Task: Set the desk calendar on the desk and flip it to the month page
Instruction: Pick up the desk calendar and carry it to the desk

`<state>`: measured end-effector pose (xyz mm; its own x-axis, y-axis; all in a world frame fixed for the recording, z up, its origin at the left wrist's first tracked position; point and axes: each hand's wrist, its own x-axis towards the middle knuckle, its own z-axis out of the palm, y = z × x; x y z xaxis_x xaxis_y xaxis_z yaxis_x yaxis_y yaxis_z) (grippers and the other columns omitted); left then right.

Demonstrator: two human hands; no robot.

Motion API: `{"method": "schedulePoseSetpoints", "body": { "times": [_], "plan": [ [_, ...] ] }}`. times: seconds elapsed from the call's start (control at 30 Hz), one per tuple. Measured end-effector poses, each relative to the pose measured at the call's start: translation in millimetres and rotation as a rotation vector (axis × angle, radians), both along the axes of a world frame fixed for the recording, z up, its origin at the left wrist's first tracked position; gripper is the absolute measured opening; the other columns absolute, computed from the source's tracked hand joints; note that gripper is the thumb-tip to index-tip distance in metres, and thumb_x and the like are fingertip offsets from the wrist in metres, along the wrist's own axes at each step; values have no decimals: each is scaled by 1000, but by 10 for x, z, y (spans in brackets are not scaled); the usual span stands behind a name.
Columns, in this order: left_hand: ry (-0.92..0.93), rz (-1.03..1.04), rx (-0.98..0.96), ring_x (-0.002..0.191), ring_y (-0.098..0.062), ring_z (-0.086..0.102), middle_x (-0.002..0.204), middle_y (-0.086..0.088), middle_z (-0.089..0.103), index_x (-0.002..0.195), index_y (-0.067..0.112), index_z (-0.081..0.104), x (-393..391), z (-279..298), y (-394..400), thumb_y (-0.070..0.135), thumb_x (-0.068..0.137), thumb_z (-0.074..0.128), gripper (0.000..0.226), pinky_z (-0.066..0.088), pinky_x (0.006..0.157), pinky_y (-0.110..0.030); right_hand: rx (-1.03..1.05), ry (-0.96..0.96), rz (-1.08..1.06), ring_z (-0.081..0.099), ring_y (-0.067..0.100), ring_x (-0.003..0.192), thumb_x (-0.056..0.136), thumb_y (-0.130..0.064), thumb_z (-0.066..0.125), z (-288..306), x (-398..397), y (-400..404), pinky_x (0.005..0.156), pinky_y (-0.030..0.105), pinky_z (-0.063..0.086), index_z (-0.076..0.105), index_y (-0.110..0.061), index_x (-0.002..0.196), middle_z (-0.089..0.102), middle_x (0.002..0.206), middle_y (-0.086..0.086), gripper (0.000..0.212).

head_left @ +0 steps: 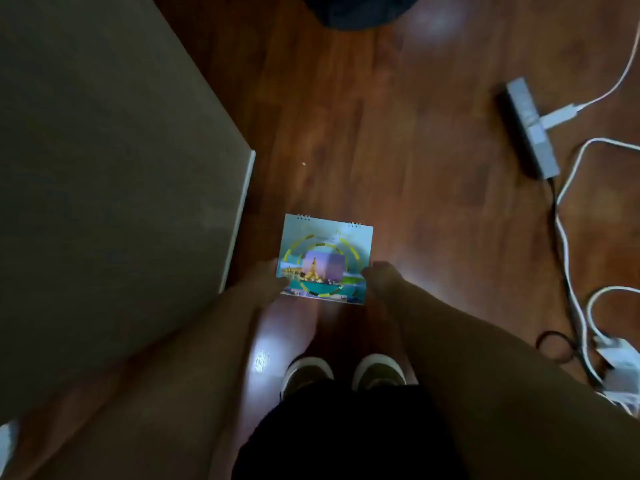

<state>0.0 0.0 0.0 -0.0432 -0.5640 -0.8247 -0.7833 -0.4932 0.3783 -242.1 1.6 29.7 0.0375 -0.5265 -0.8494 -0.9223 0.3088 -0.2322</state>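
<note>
Head view — left hand (268, 277) and right hand (379, 277) pinch the desk calendar's (325, 251) lower corners — above wooden floor (398, 168).

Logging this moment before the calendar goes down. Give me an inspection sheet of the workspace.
Surface: grey desk at left, its visible top bare; white edge toward the floor.
Job's things: desk calendar held over the floor, not on the desk; picture cover showing, spiral binding at its far edge.
Clutter: small pale speck on the floor.
Hands: left hand grips the calendar's left edge, right hand its right edge.
Cables: power strip with white plug and white cables on the floor at right; a dark cable too.
Surroundings: glossy wooden floor; two shoes below; dark object at top, unclear.
</note>
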Motion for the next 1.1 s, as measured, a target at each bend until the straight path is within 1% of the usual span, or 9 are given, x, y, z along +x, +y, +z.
{"method": "schedulePoseSetpoints", "body": {
  "times": [0.13, 0.23, 0.3, 0.4, 0.57, 0.8, 0.9, 1.03, 1.1],
  "plan": [
    [73, 236, 28, 115, -29, 60, 132, -13, 61, 131, 10, 55, -22, -355, -53, 39, 73, 68, 66, 51, 97, -40, 180, -151, -613, 56, 34, 124, 94, -14, 53, -369, 11, -99, 104, 40, 48, 54, -3, 134, 55, 139, 20, 41],
    [160, 509, 86, 99, -28, 62, 118, -15, 65, 123, -4, 56, -187, -231, -46, 9, 86, 66, 40, 52, 76, -32, 115, -230, -924, 64, 29, 87, 94, -10, 56, -437, -26, -139, 63, 13, 55, 57, 5, 128, 63, 119, 22, 37],
    [178, 579, 124, 101, -35, 64, 119, -20, 65, 123, -3, 54, -279, 281, 39, 5, 87, 64, 38, 57, 77, -41, 139, -248, -995, 54, 23, 61, 91, -9, 60, 104, -77, -90, 46, 23, 46, 60, 8, 120, 62, 92, 20, 33],
    [201, 721, 79, 94, -30, 62, 111, -15, 59, 115, 8, 44, -437, 1373, 150, 3, 89, 61, 31, 55, 64, -36, 100, -258, -1083, 60, 30, 61, 88, -2, 58, 1148, -141, -3, 38, 22, 45, 62, 0, 106, 62, 81, 17, 19],
    [282, 707, 3, 98, -27, 60, 108, -13, 61, 110, 12, 47, -571, 1719, 121, -2, 88, 60, 29, 51, 88, -42, 135, -237, -1117, 70, 42, 88, 76, -2, 69, 996, -375, 25, 72, 55, 59, 66, -7, 90, 69, 102, 24, 15],
    [390, 698, -170, 99, -24, 62, 111, -10, 65, 115, 7, 54, -571, 4275, 224, -12, 82, 63, 38, 53, 90, -41, -20, -346, -1115, 56, 17, 55, 85, 11, 54, 4079, -353, -43, 38, 20, 48, 65, -5, 88, 63, 77, 11, 20],
    [492, 721, -192, 87, -19, 62, 106, -10, 62, 113, 8, 46, -524, 5184, 252, -17, 82, 61, 43, 53, 75, -28, -149, -386, -1091, 55, 15, 61, 84, 8, 55, 4994, -322, -140, 48, 25, 43, 58, -8, 115, 63, 99, 14, 35],
    [636, 909, -253, 88, -28, 68, 121, -20, 64, 105, 8, 52, -337, 6075, 191, 11, 91, 63, 18, 59, 79, -46, -259, -489, -1019, 57, 15, 65, 80, 12, 52, 5904, -128, -325, 52, 26, 45, 61, -8, 116, 66, 106, 16, 43],
    [790, 1024, -274, 98, -34, 71, 123, -17, 68, 118, 11, 58, -220, 6442, 176, 31, 96, 54, 29, 59, 79, -51, -329, -562, -969, 63, 18, 72, 80, 11, 53, 6239, 70, -440, 57, 28, 52, 64, -10, 115, 69, 108, 13, 42]
  ]
}}
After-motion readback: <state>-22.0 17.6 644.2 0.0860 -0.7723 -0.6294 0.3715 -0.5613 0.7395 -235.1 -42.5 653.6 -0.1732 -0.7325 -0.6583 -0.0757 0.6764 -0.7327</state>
